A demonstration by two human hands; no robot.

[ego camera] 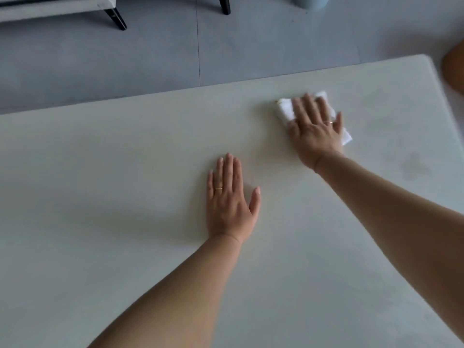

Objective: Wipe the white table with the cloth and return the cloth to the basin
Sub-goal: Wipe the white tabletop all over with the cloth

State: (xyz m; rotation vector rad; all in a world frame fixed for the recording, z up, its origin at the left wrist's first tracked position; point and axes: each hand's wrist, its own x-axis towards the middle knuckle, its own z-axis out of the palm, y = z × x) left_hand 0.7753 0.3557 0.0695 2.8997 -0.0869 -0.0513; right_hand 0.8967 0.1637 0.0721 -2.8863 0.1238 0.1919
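White cloth (286, 110), folded, lies on the pale tabletop (125, 151) near its far edge, toward the far right corner. The right hand (316, 131) presses flat on the cloth, fingers spread, its grip uncurled. The left hand (231, 197), nearer than the cloth and to its left, rests palm-down, holding nothing.

A home living room: sofa (50, 8), grey floor tiles (150, 59).

Right hand (316, 131) flat on cloth (285, 110)
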